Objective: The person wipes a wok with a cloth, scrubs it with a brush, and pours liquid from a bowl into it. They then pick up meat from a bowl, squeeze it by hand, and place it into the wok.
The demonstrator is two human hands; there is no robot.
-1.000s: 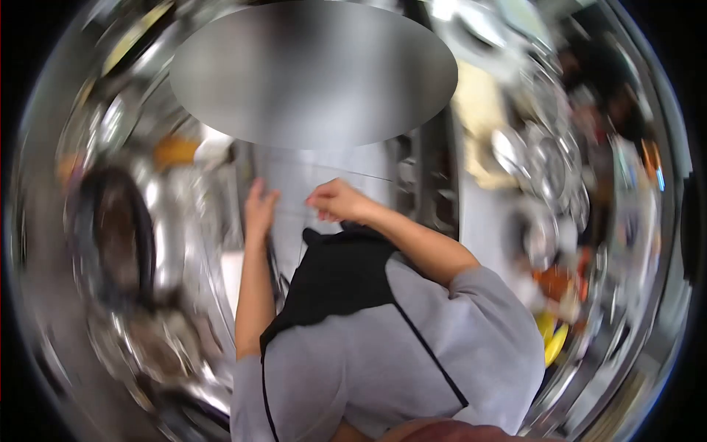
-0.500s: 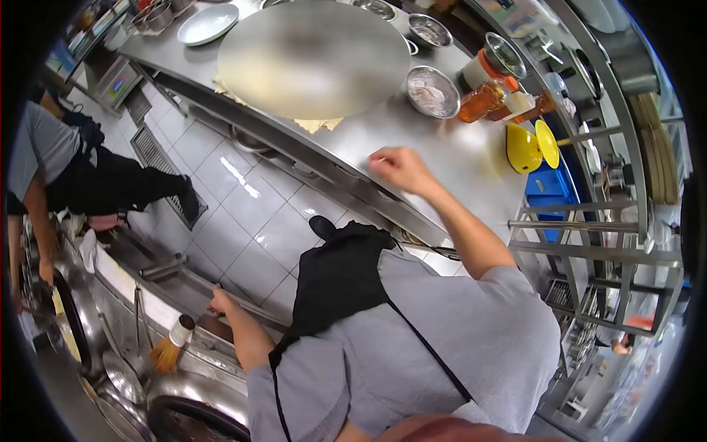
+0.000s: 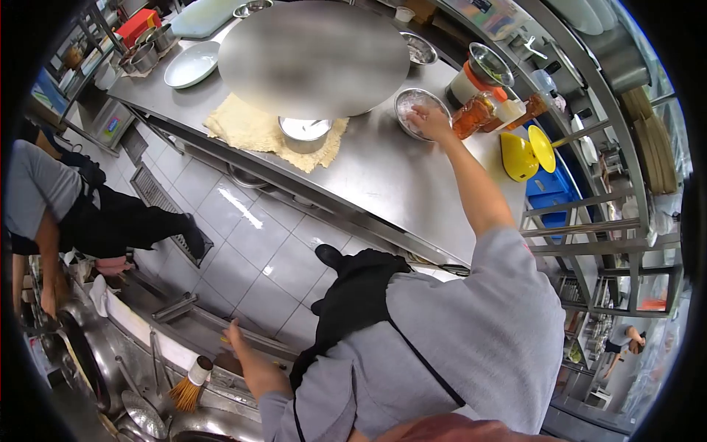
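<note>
My right hand point(image 3: 431, 122) reaches over a metal bowl point(image 3: 403, 105) with white powdery contents, its slightly parted fingers dipping inside the rim. The fingertips are partly blurred, and I see nothing held in them. Down at the left, my left hand point(image 3: 233, 337) hangs beside the steel stove edge with its fingers apart and nothing in it. A bristle brush point(image 3: 193, 384) with a white band and dark handle end stands close to that hand. On the steel table point(image 3: 368, 166), a small metal pot point(image 3: 305, 135) rests on a beige cloth point(image 3: 239, 121).
Sauce bottles point(image 3: 475, 114) and a yellow scoop-like container point(image 3: 520, 156) line the table's right side, near a steel rack point(image 3: 589, 225). A white oval plate point(image 3: 193, 64) lies at the far left. A co-worker point(image 3: 55, 191) stands at the stove; a ladle point(image 3: 143, 414) lies there.
My right hand has moved from above the table's front edge up to the powder bowl. My left hand has opened its fingers. The view has shifted, exposing the pot on the cloth.
</note>
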